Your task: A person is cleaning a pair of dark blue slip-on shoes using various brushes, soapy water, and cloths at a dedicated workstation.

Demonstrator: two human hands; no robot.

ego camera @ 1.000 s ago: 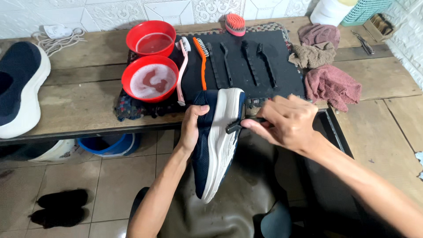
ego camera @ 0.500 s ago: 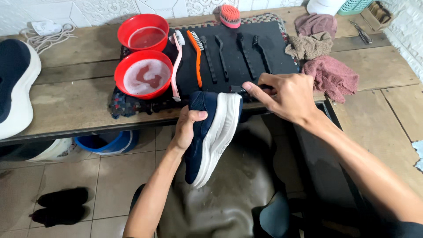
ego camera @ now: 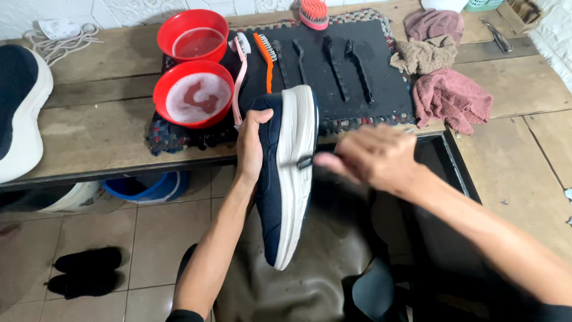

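Note:
My left hand (ego camera: 251, 145) grips a navy sneaker with a thick white sole (ego camera: 285, 173), held on its side over my lap with the sole facing right. My right hand (ego camera: 370, 156), blurred by motion, holds a small dark brush (ego camera: 305, 161) whose tip touches the white sole at mid-length. A dark apron (ego camera: 310, 274) covers my lap under the shoe.
On the wooden bench a black mat (ego camera: 357, 65) carries several brushes. Two red bowls (ego camera: 193, 98) of soapy water stand to its left, rags (ego camera: 450, 98) to its right. A second navy sneaker (ego camera: 21, 113) lies at far left. A blue basin (ego camera: 146, 186) sits under the bench.
The view has shifted, so the shoe sits lower in it. My right hand has come off the mat's front edge down to the sole's side with the small brush.

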